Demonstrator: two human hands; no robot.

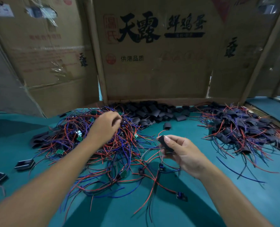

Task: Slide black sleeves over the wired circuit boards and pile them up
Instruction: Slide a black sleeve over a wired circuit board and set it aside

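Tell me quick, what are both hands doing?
Left hand: fingers curled in the tangled wire pile; grip unclear.
Right hand: closed, holding a black sleeve.

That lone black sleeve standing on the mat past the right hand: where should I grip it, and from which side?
Grip the lone sleeve across its flat sides near the upper end, coming from above and the near side. It stands apart from the sleeve heap on bare mat, so fingers have room there, and pinching the flat sides probably keeps its mouth from crushing. The right hand is nearest but already holds a sleeve.

Right hand (182, 153) pinching a black sleeve (164, 144), left hand (105, 126) fingers-down in the tangled wired boards (90, 145).
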